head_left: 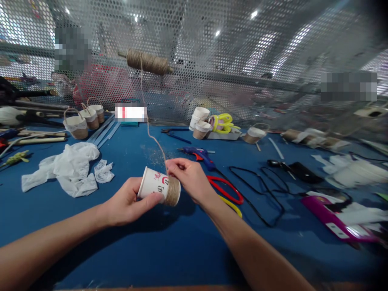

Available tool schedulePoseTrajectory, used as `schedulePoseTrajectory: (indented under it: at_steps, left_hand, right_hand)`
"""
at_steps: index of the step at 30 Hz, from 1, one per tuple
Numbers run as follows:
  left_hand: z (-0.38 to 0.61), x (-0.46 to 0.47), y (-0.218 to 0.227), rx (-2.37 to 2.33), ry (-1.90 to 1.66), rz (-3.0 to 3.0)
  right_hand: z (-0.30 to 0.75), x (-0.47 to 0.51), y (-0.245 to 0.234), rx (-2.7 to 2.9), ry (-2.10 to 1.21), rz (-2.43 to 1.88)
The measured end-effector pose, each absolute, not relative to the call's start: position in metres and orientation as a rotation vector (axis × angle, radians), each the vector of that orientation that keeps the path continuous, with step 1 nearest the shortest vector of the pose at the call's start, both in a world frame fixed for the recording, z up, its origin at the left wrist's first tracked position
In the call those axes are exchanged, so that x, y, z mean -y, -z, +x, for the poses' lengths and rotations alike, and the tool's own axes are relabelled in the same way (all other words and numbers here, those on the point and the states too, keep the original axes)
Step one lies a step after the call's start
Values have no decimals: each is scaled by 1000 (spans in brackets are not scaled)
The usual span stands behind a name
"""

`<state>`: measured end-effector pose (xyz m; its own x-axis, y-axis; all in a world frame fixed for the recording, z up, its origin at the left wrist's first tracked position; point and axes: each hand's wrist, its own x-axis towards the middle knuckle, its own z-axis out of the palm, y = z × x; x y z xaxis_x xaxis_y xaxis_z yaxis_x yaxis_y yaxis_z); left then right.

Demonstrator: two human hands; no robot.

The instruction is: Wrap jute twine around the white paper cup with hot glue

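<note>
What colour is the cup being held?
The small paper cup is white with red and black print; the head view shows it best.

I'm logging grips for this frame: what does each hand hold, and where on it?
The left hand grips the paper cup around its bare white part; the right hand pinches the twine strand just above the cup's wrapped end.

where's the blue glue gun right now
In the head view, the blue hot glue gun lies on the blue table near centre, just beyond the right hand pinching brown jute twine, with red-handled scissors close on its right.
</note>
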<state>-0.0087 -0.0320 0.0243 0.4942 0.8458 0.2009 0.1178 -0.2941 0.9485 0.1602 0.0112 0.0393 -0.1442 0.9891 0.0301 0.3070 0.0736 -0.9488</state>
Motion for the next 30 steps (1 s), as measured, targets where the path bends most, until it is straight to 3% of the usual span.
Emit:
schedulePoseTrajectory:
  at_steps: [10,14,19,30]
  left_hand:
    - [-15,22,-22,-910,-964,1802]
    - [-15,17,-28,-914,-918,1399]
    - [-16,8,-32,-836,-926,834]
    - [-13,14,-24,-922,-957,1009]
  right_hand:
    - [185,-13,-57,1959,-1420,-1149]
    - [179,-10,-55,1960,-1311,-1153]
    - [168,-2,-55,2163,-856,-1142]
    - [165,-3,-48,2116,-747,-1023]
